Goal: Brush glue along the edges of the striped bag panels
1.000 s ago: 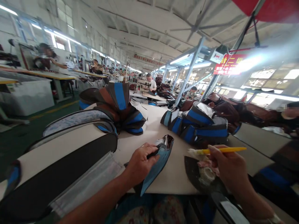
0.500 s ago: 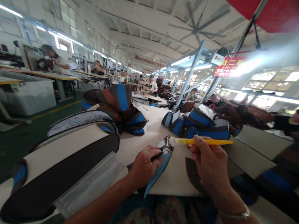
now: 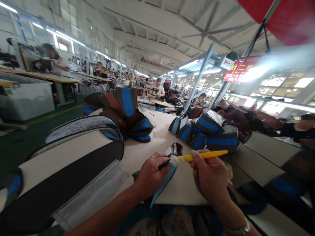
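Observation:
My left hand point(image 3: 154, 172) is closed on a dark and blue bag panel point(image 3: 164, 186), holding it at a tilt over the pale worktable point(image 3: 182, 193). Whitish smears show on the panel's far end. Between the fingers of my right hand point(image 3: 211, 172) is a yellow-handled brush point(image 3: 208, 155), held almost level. Its pale bristles touch the panel just beyond my left fingertips. Part of the panel is hidden under my left hand.
Black, brown and blue bag pieces point(image 3: 126, 105) are heaped at the back left. A long black-sided piece point(image 3: 73, 183) lies at the left. More blue-striped pieces point(image 3: 221, 140) are stacked at the back right. Co-workers sit at sewing machines farther off.
The brush in my right hand has moved left and nearer to me, from the panel's far end toward my left fingertips. My left hand keeps its hold.

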A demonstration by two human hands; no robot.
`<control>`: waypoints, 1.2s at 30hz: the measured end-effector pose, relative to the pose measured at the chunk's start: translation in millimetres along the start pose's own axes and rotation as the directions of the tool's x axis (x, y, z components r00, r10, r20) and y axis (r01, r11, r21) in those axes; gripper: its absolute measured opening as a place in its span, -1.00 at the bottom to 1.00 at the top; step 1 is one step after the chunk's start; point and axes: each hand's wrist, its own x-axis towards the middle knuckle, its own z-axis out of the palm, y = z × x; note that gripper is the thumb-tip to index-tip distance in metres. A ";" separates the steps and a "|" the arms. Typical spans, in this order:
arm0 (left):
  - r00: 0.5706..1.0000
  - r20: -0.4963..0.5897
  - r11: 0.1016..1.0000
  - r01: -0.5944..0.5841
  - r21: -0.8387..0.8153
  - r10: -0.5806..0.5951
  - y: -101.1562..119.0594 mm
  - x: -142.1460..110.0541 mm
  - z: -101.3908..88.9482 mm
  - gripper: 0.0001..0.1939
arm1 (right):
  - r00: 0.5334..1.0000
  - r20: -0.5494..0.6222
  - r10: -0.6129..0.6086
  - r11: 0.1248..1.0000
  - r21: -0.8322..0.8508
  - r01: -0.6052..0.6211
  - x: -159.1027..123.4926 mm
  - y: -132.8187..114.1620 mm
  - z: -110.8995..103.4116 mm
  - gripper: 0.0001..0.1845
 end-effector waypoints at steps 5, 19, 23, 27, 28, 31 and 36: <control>0.989 -0.093 0.981 -0.099 0.169 0.115 -10.1 -12.8 18.3 -0.80 | 0.983 -0.121 -0.135 0.989 -0.070 0.127 16.4 -26.4 -7.8 -0.68; 0.918 -0.192 0.885 -0.252 0.391 0.346 -6.2 -28.2 49.2 -0.76 | 0.996 0.056 0.062 0.939 -0.341 -0.040 13.5 -17.9 -25.7 -0.56; 0.908 -0.196 0.885 -0.279 0.372 0.369 -9.1 -35.2 55.1 -0.77 | 0.996 0.075 -0.044 0.834 -0.546 0.077 29.5 -19.4 -25.1 -0.49; 0.905 -0.219 0.892 -0.273 0.361 0.366 -10.5 -38.3 57.4 -0.78 | 0.988 0.124 -0.093 0.868 -0.476 0.142 28.8 -23.4 -19.2 -0.54; 0.909 -0.214 0.893 -0.264 0.366 0.357 -10.8 -38.0 57.4 -0.77 | 0.983 0.156 -0.098 0.858 -0.487 0.163 27.6 -21.8 -17.9 -0.54; 0.925 -0.193 0.895 -0.238 0.378 0.328 -12.4 -36.9 55.7 -0.71 | 0.972 0.127 -0.197 0.767 -0.598 0.233 27.1 -14.3 -18.5 -0.49; 0.938 -0.278 0.932 -0.100 0.350 0.205 -22.7 -46.6 41.7 -0.37 | 0.978 -0.188 -0.086 0.947 -0.321 0.022 16.6 -11.8 -39.2 -0.55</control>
